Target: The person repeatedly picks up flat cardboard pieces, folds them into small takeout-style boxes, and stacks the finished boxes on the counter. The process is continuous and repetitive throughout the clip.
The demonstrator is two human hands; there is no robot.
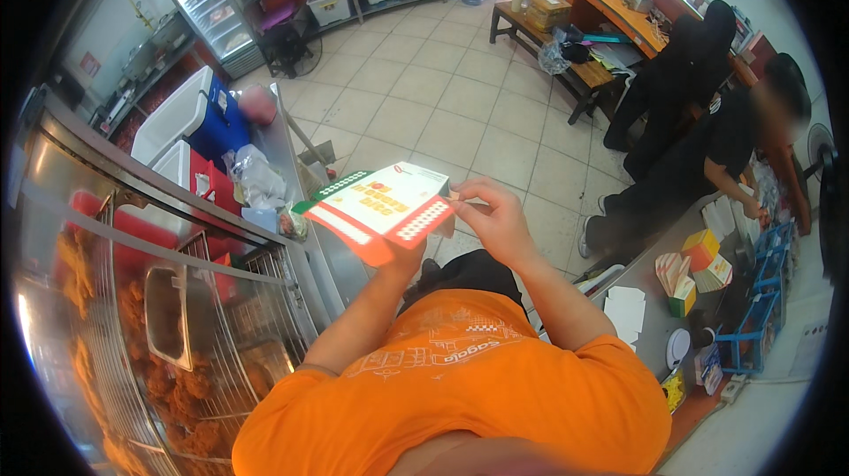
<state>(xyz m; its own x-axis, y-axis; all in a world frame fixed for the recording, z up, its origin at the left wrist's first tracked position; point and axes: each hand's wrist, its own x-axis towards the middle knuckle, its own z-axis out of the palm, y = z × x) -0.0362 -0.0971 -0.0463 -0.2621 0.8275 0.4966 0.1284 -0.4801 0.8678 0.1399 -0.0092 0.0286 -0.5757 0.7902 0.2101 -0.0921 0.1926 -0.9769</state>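
Note:
In front of my chest I hold a cardboard food box [389,197], white with red and green checked flaps and yellow print. It is tilted, and its red flap hangs open toward me. My left hand [409,252] grips it from below, and most of those fingers are hidden behind the card. At the box's right edge, my right hand [493,218] pinches a small side flap between thumb and fingers.
At my left is a glass cabinet with fried chicken [181,396] on wire racks [256,299] and a metal pan [168,317]. Coolers [208,113] stand beyond. On the right, a counter [650,334] holds folded boxes [703,255]; two people in black [725,140] stand near it.

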